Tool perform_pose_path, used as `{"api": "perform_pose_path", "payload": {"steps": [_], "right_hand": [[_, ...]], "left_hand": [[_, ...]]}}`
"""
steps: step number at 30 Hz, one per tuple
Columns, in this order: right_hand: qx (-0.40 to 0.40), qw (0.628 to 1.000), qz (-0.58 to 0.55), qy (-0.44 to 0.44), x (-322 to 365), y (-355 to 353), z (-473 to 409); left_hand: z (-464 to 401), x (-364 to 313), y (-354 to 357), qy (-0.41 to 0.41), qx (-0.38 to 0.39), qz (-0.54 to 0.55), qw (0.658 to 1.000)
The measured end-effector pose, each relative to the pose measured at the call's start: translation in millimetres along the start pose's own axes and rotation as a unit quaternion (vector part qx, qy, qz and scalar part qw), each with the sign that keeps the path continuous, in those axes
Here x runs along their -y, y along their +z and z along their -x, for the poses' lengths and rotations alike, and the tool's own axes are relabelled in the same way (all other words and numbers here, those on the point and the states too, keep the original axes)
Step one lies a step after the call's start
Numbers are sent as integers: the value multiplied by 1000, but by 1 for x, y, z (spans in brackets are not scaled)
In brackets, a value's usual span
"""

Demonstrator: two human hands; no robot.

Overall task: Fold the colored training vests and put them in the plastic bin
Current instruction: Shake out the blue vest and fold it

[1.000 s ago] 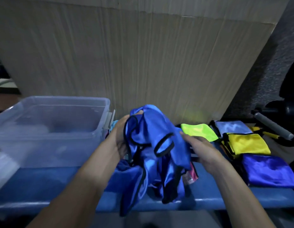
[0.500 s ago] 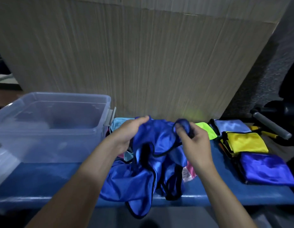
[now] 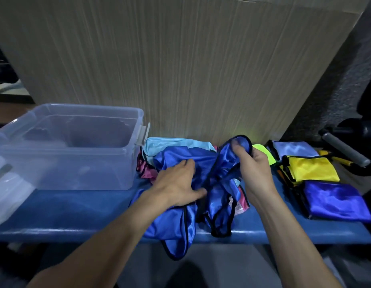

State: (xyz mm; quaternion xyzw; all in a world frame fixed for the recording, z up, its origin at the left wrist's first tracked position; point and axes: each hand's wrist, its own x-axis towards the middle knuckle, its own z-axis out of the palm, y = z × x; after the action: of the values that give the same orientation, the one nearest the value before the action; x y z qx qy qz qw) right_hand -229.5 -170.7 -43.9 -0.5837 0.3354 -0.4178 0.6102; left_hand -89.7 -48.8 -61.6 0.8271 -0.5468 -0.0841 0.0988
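Observation:
A crumpled blue vest [image 3: 220, 179] with black trim lies on the blue bench [image 3: 76, 206], one end hanging over the front edge. My left hand [image 3: 178, 183] lies on the vest's left part, fingers spread into the cloth. My right hand [image 3: 253, 169] grips a strap loop of the vest, lifted a little. Under it show a light blue vest [image 3: 170, 143] and a pink one [image 3: 146, 169]. The clear plastic bin [image 3: 80, 169] stands at the left. Folded vests lie at the right: neon green [image 3: 263, 151], pale blue [image 3: 294, 148], yellow [image 3: 311, 169], dark blue [image 3: 334, 201].
A wood-grain panel [image 3: 180, 69] rises right behind the bench. A grey bar handle [image 3: 344, 150] and dark equipment sit at the far right. A clear lid [image 3: 8, 190] lies at the left edge. The floor is below the bench front.
The vest has come down from mid-air onto the bench. My left hand has moved from its top edge down onto the cloth, while my right keeps its strap loop.

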Motion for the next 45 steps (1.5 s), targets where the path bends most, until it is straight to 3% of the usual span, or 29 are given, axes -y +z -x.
{"api": "perform_pose_path", "payload": {"steps": [5, 8, 11, 13, 15, 17, 19, 21, 23, 28, 30, 32, 34, 37, 41, 43, 45], "right_hand": [[-32, 998, -58, 9, 11, -19, -7], [-24, 999, 19, 33, 8, -31, -12], [-22, 994, 89, 50, -1, -33, -16], [-15, 995, 84, 48, -3, -34, -15], [-10, 997, 51, 60, 0, -37, -15], [4, 997, 12, 76, 3, -39, -14], [3, 994, -41, 102, 6, -40, -15], [-7, 985, -101, 140, 9, -39, -14], [9, 972, -151, 177, 14, -37, -11], [31, 953, -219, 206, 15, -40, -12], [-31, 958, -209, 196, 9, -46, -19], [-148, 972, -105, 148, 2, -52, -25], [-199, 974, 95, 45, -7, -59, -31], [-69, 921, 368, -110, -18, -56, -26], [143, 850, 419, -286, -17, -17, 1], [167, 830, 413, -335, -22, -1, 7], [132, 862, 370, -321, -23, 4, 8]], "left_hand": [[-15, 25, -9, -39, -189, 25, 981], [-18, 42, -23, -4, -306, 92, 947], [-20, 52, -31, 3, -354, 59, 933], [-22, 54, -30, -56, -337, 71, 937], [-26, 49, -28, -93, -296, 181, 933], [-28, 40, -26, -81, -251, 341, 902], [-29, 38, -21, -61, -243, 408, 878], [-32, 44, -11, -39, -256, 374, 891], [-32, 51, -3, -18, -248, 268, 931], [-21, 54, 3, -13, -40, 100, 994], [-21, 54, 7, -32, -52, -13, 998], [-25, 55, 5, -47, -140, -22, 989], [-27, 58, 1, -33, -205, 43, 977], [-24, 54, -8, 58, -224, 174, 957], [-14, 25, -22, 201, -197, 262, 923], [-10, 15, -25, 221, -185, 284, 915], [-6, 8, -26, 217, -210, 266, 915]]}}
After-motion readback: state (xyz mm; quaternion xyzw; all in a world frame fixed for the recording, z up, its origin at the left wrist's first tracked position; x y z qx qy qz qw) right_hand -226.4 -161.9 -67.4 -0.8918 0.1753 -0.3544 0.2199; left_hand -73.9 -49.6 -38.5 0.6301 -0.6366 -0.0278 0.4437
